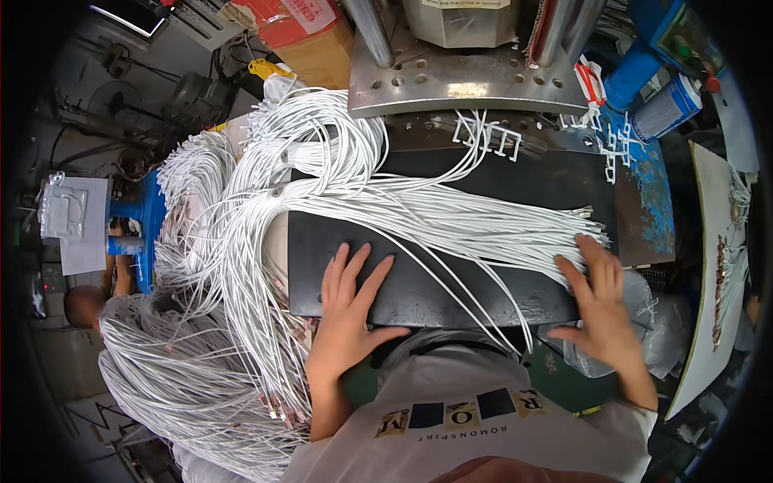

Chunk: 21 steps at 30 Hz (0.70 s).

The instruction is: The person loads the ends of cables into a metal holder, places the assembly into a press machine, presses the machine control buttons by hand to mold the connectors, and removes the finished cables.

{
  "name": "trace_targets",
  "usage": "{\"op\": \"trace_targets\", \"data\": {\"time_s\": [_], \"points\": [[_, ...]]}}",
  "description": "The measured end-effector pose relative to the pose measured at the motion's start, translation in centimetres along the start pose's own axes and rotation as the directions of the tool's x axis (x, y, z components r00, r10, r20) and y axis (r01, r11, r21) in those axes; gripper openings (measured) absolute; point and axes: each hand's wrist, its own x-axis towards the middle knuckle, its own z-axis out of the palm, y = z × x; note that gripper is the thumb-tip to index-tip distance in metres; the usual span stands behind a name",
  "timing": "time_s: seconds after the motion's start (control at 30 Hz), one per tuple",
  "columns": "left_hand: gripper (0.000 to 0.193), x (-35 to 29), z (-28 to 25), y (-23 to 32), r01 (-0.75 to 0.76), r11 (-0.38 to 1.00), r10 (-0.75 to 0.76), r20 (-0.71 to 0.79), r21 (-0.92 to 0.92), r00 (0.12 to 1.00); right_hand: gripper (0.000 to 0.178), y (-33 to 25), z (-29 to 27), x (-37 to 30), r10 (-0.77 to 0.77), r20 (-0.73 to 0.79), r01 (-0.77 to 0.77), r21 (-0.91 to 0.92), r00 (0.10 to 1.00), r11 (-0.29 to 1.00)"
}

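A thick bundle of white cables (419, 211) fans out to the right over a black work surface (374, 278). My left hand (350, 310) rests with spread fingers on the near left part of that surface, below the cables, holding nothing. At the right end of the bundle, my right hand (596, 302) has its fingers apart, the fingertips at the cable ends. A few cables droop over the near edge toward my shirt. White plastic frame-shaped pieces (487, 137) lie beneath the machine's metal plate (467, 92), with some cables running up to them.
Large heaps of white cables (185, 378) hang at the left. Red-handled cutters (592, 84) and a blue-and-white can (668, 109) stand at the back right. A cardboard box (318, 56) is behind the cables. A pale board (713, 274) leans at the far right. Another person's head shows far left.
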Motion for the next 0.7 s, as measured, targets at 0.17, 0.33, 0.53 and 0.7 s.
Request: {"op": "trace_targets", "data": {"time_s": [0.17,0.33,0.53,0.7], "points": [[0.062,7.0,-1.4,1.3,-0.273,0.78,0.323,-0.011,-0.563,0.946,0.052,2.1,-2.6,8.0,-0.089,-0.043,0.091,0.039,0.995,0.995],[0.044,16.6,1.8,3.0,-0.497,0.722,0.585,0.042,-0.481,0.81,0.027,6.6,4.3,18.3,-0.232,-0.325,0.22,-0.072,0.917,0.973],[0.026,20.0,0.6,4.2,-0.4,0.873,0.486,0.435,-0.277,0.758,0.021,5.0,2.9,16.7,-0.205,-0.272,0.176,-0.126,0.94,0.976],[0.018,20.9,2.3,3.2,-0.463,0.78,0.606,0.323,-0.421,0.727,0.016,3.8,3.9,14.8,-0.067,-0.3,0.131,0.199,0.951,0.971]]}}
